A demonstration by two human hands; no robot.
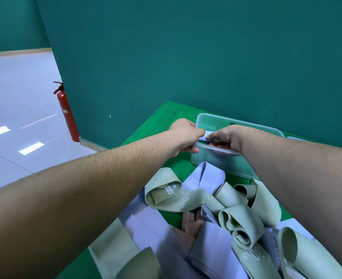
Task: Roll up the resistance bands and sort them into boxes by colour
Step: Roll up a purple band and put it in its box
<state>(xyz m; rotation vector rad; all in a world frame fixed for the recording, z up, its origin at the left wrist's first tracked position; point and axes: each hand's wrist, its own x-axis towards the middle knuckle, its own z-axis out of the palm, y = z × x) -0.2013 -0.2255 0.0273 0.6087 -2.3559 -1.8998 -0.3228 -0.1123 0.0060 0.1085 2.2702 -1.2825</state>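
Note:
Both my hands reach out over a clear plastic box [244, 125] at the far side of the green table. Between them they hold a rolled lilac resistance band [208, 135] just above the box's near left corner. My left hand [183, 135] grips its left end with curled fingers. My right hand [225, 137] pinches its right end. A heap of loose bands lies near me: pale green bands [240, 224] marked 30 LB, lilac bands [212, 176] and a pink band [190, 222] partly buried beneath them.
The edge of a second clear box [295, 138] peeks out behind my right forearm. The green table [166, 113] stands against a teal wall. A red fire extinguisher [66, 115] stands on the tiled floor to the left.

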